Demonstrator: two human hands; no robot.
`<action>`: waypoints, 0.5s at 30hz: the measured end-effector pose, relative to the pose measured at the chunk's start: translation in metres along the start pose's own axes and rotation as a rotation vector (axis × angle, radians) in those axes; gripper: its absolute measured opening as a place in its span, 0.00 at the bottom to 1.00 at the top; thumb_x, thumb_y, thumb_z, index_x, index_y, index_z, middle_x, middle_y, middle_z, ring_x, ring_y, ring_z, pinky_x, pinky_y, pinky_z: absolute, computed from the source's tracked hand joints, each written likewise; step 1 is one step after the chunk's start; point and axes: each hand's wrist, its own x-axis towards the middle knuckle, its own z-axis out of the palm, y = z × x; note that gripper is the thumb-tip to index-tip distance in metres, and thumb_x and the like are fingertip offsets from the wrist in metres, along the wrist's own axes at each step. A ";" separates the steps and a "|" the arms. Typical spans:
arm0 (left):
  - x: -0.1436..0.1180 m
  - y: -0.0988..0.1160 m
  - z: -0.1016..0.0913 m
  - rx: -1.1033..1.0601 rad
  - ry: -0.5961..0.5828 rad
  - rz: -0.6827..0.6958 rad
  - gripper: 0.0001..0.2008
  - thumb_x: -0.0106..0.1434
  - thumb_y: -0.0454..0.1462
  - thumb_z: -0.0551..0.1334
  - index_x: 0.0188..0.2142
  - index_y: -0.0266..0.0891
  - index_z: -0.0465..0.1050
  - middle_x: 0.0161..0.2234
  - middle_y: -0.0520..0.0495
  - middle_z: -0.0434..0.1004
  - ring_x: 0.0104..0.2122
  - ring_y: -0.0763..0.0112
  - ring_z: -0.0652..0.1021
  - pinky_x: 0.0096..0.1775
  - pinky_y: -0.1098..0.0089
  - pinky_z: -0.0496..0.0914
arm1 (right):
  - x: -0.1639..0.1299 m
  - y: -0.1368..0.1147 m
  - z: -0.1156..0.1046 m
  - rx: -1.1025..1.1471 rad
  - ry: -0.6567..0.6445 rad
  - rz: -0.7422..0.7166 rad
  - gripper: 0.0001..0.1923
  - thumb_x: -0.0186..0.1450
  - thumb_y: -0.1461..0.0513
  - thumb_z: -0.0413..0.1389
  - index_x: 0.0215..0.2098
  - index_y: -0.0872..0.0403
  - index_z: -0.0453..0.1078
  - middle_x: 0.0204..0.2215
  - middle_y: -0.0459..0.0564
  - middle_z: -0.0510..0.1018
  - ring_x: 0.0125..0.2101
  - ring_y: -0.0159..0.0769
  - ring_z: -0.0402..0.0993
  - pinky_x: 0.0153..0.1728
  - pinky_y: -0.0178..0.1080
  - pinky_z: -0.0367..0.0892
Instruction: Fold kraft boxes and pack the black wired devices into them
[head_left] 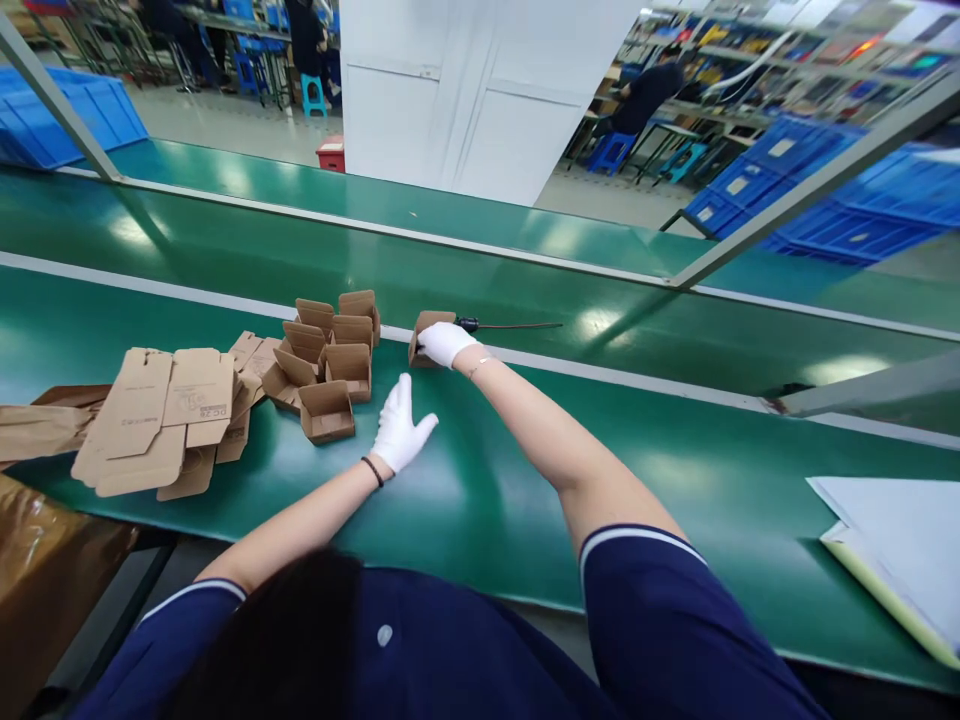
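1. Step in hand, by judgement: placing or squaring up the small open carton [429, 322] in the upper centre of the frame, just right of the group of open cartons [349, 364], across the line of the pale strip [570, 371] on the green bench [487, 500].
2. To do it well: grip low on the walls, not on the upright panel. Likely to crease under a hard pinch, being thin card. Press lightly, set down square, release straight up.
3. Watch the black-ended rod [517, 325], right beside the carton. Easy to knock with the right hand; cannot tell if touching the carton.
4. Carton direction: apparently open upward and toward the bottom of the frame, with a panel upright along the upper edge. Long axis probably left-right, roughly along the strip; partly covered by the glove, so not certain.
5. Rod axis: nearly level across the frame, black end toward the carton, thin end toward frame right.
6. Right hand [444, 343]: gloved, on the carton, fingers bent at the left edge. Cannot tell how tightly closed.
7. Left hand [401, 428]: gloved, left of centre, fingers extended, thumb spread wide, holding nothing. Near the lowest open carton, not touching.
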 end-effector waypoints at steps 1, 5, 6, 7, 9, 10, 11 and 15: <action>-0.006 -0.001 0.002 0.025 -0.025 0.028 0.43 0.61 0.43 0.64 0.70 0.34 0.46 0.69 0.29 0.53 0.69 0.45 0.57 0.68 0.46 0.54 | 0.022 0.006 -0.009 0.002 0.016 0.015 0.19 0.70 0.59 0.52 0.49 0.62 0.78 0.45 0.69 0.81 0.47 0.51 0.79 0.46 0.42 0.70; -0.018 -0.004 0.006 0.098 -0.082 0.074 0.37 0.65 0.43 0.60 0.69 0.34 0.51 0.68 0.31 0.57 0.68 0.48 0.60 0.67 0.46 0.58 | 0.109 0.011 -0.053 0.019 0.078 0.030 0.20 0.68 0.62 0.53 0.54 0.64 0.75 0.51 0.69 0.78 0.51 0.49 0.76 0.51 0.41 0.68; -0.018 -0.004 0.006 0.107 -0.084 0.078 0.36 0.65 0.43 0.59 0.69 0.35 0.52 0.68 0.32 0.57 0.68 0.49 0.61 0.67 0.47 0.59 | 0.126 0.009 -0.062 0.025 0.087 0.038 0.21 0.68 0.62 0.54 0.55 0.64 0.74 0.52 0.70 0.77 0.51 0.49 0.76 0.51 0.41 0.68; -0.017 -0.004 0.006 0.114 -0.087 0.082 0.35 0.66 0.43 0.59 0.69 0.36 0.53 0.68 0.32 0.58 0.68 0.49 0.61 0.66 0.47 0.59 | 0.140 0.007 -0.069 0.030 0.094 0.050 0.22 0.67 0.63 0.55 0.56 0.65 0.73 0.52 0.71 0.77 0.51 0.49 0.76 0.50 0.41 0.68; -0.016 -0.003 0.006 0.126 -0.096 0.095 0.34 0.66 0.43 0.58 0.68 0.37 0.54 0.67 0.33 0.60 0.67 0.49 0.63 0.66 0.46 0.61 | 0.157 0.003 -0.076 0.038 0.104 0.075 0.24 0.65 0.64 0.56 0.57 0.68 0.72 0.53 0.74 0.75 0.50 0.50 0.76 0.49 0.42 0.69; -0.015 -0.003 0.006 0.131 -0.100 0.102 0.33 0.66 0.43 0.59 0.68 0.37 0.55 0.67 0.33 0.61 0.67 0.49 0.63 0.66 0.46 0.61 | 0.162 0.003 -0.076 0.042 0.107 0.081 0.24 0.64 0.65 0.56 0.57 0.70 0.72 0.52 0.76 0.75 0.50 0.51 0.76 0.49 0.43 0.69; -0.014 -0.002 0.005 0.135 -0.104 0.108 0.33 0.66 0.43 0.59 0.68 0.38 0.55 0.66 0.34 0.61 0.66 0.49 0.64 0.65 0.46 0.62 | 0.164 0.002 -0.075 0.047 0.108 0.080 0.24 0.64 0.66 0.56 0.56 0.71 0.72 0.52 0.76 0.75 0.50 0.51 0.76 0.49 0.43 0.69; -0.012 0.000 0.006 0.138 -0.100 0.126 0.32 0.65 0.43 0.60 0.67 0.41 0.57 0.65 0.35 0.64 0.65 0.49 0.66 0.65 0.45 0.63 | 0.160 0.006 -0.073 0.082 0.101 0.000 0.21 0.65 0.66 0.55 0.54 0.64 0.76 0.53 0.65 0.78 0.52 0.46 0.75 0.52 0.37 0.65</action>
